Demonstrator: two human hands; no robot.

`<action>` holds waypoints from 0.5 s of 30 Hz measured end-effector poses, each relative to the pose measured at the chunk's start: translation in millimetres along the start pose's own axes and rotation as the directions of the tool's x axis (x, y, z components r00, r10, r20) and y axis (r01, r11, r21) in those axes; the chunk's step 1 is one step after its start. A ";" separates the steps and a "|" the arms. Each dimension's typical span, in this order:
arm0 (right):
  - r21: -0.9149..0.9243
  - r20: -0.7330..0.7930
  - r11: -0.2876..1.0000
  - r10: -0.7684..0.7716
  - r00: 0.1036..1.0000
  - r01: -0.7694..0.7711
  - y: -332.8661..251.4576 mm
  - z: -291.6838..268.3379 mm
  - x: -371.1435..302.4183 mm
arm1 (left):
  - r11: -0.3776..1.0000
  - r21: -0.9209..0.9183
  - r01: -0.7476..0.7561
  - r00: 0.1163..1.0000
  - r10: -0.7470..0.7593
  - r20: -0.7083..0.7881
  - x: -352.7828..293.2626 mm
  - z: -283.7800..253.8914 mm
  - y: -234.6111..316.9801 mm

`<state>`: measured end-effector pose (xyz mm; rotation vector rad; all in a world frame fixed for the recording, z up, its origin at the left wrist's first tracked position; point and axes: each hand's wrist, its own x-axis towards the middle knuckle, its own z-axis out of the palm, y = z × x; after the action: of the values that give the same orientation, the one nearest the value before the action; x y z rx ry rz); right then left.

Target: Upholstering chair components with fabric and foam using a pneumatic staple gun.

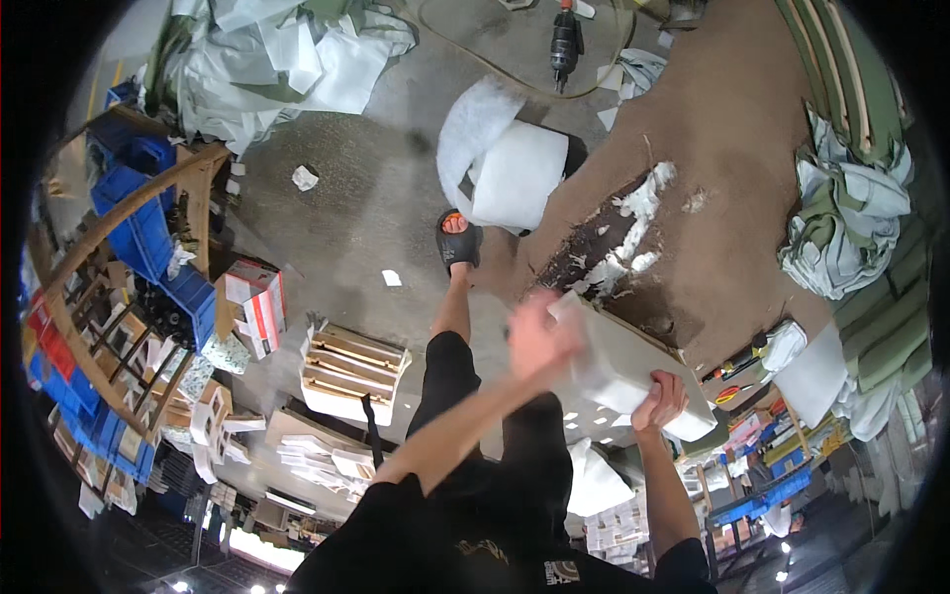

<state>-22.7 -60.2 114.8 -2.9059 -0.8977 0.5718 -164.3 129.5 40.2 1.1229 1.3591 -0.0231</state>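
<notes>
A long, box-shaped piece with a smooth white padded covering (628, 368) lies tilted in front of me, against the near edge of a brown cloth-covered surface (752, 228). My right hand (661, 400) grips its near right side, fingers bent over the edge. At its far left end is my left hand (544, 337), smeared by motion, so its fingers cannot be made out. White fluffy scraps (638, 213) lie on a dark torn patch of the brown cover, just beyond the piece.
A roll of white wadding (515, 173) stands by my foot. A black power tool (565, 45) rests beyond it. Orange-handled scissors (730, 393) lie at right, near green fabric (841, 238). Blue bins (148, 233), a carton (255, 302) and a slatted white frame (354, 371) occupy the left.
</notes>
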 end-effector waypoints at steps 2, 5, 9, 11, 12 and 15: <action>-0.012 0.020 0.999 -0.047 0.999 0.047 -1.7 1.7 2.5 | 0.749 0.592 -0.299 0.887 0.447 -0.118 69.4 -44.6 -24.2; -0.024 0.052 0.998 -0.058 0.997 0.060 1.2 5.4 6.2 | 0.669 0.718 -0.194 0.954 0.298 -0.020 163.6 -88.5 -65.4; -0.004 0.027 1.000 -0.028 0.999 0.028 12.4 13.8 5.2 | 0.520 0.853 -0.041 0.998 0.060 0.011 252.5 -97.3 -105.1; -0.002 0.036 0.998 -0.065 0.997 0.065 16.9 18.0 1.2 | 0.476 0.879 -0.020 0.996 -0.066 0.059 296.0 -95.7 -113.8; 0.021 0.017 0.998 -0.061 0.998 0.060 18.8 19.1 -0.3 | 0.488 0.872 -0.034 0.987 -0.122 0.106 312.0 -93.7 -118.0; 0.034 -0.012 0.999 0.001 1.000 -0.001 19.1 17.7 -3.4 | 0.953 0.299 -0.046 0.967 0.117 -0.225 332.8 -90.9 -126.8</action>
<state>-21.4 -79.0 96.6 -2.8768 -0.8766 0.5640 -210.8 312.2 -275.3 1.4677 1.5578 -0.0285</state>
